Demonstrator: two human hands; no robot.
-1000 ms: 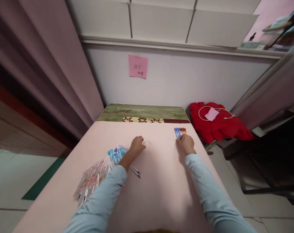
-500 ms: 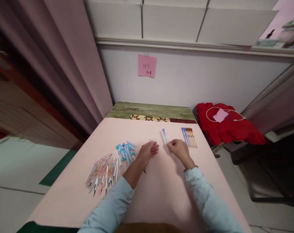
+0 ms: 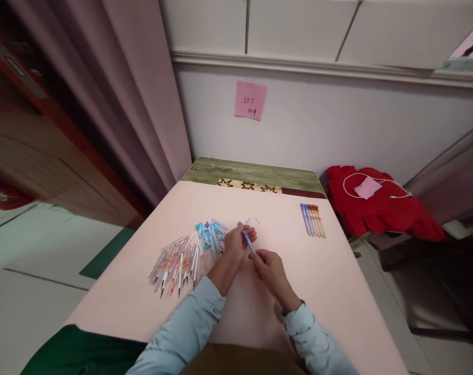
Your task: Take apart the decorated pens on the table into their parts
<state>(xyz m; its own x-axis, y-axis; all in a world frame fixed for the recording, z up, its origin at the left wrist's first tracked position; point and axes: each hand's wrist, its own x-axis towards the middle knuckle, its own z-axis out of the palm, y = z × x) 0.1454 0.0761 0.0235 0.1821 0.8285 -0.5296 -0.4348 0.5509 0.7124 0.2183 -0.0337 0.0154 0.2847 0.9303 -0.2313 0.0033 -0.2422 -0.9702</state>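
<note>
A slim blue pen (image 3: 248,239) with a round darker blue top slants between my two hands. My right hand (image 3: 270,265) pinches its lower end between thumb and fingers. Across the palm side of my left hand (image 3: 235,240) lies the pen's upper part; that hand is loosely curled round it, fingertips pointing right. Left of my left hand is a cluster of light-blue pen parts (image 3: 209,238). Beside them, nearer to me, spreads a pile of clear pen barrels and white refills with dark tips (image 3: 176,268).
A neat row of blue and brown-topped pens (image 3: 313,221) lies at the table's right. Small clear pieces (image 3: 252,221) lie beyond my left hand. The pink-covered table (image 3: 338,312) meets a red cloth (image 3: 377,208) on its right; a curtain (image 3: 142,104) hangs left.
My right hand has brought the blue pen left and toward me, onto my left hand. The head view has shifted slightly. The row of pens has stayed in place.
</note>
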